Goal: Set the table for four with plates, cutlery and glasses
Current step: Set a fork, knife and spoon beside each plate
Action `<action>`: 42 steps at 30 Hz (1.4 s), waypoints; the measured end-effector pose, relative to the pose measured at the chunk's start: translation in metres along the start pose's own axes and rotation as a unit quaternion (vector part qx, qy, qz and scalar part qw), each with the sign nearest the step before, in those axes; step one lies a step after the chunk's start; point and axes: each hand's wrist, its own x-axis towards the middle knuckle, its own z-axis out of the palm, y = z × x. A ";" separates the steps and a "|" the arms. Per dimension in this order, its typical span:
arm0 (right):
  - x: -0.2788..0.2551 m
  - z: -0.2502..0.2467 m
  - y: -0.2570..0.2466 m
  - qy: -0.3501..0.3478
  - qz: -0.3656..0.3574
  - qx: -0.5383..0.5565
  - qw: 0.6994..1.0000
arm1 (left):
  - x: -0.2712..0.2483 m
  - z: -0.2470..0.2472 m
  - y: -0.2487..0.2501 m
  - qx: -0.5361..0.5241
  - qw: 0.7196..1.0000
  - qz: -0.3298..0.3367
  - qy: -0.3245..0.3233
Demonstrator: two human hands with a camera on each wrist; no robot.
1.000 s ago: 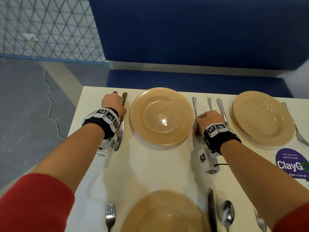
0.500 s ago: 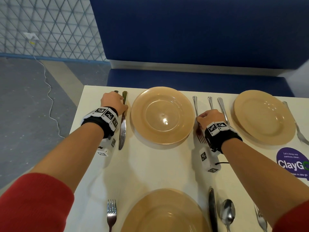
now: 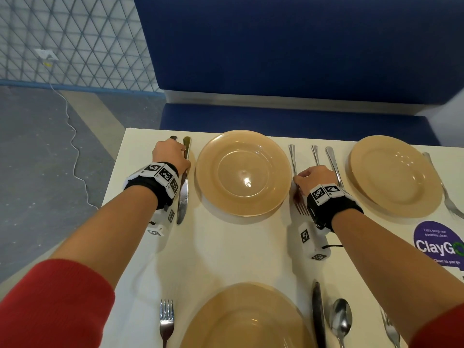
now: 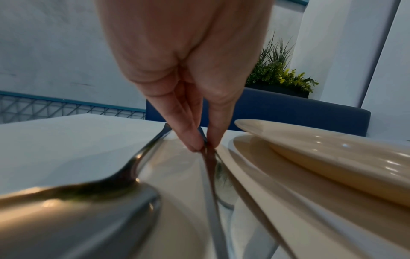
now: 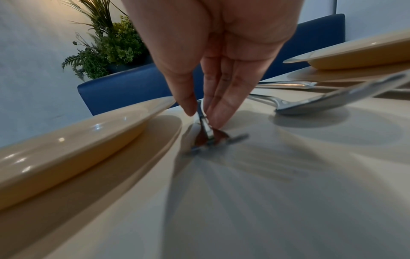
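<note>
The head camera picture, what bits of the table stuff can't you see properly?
- Spoon beside the far-left knife: head view shows only its handle tip; the left hand and wrist covers the rest.
- Middle piece of cutlery right of the far plate: the right hand hides its lower end.
- Near plate: cut off by the bottom edge.
- Purple sticker: cut by the right edge, small print unreadable.

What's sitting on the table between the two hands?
In the head view, one tan plate lies between the left hand, pinching a knife, and the right hand, pinching a fork.
</note>
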 end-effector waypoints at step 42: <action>-0.002 0.001 0.002 0.003 -0.008 0.010 1.000 | -0.008 -0.004 0.002 -0.024 0.999 -0.017 0.011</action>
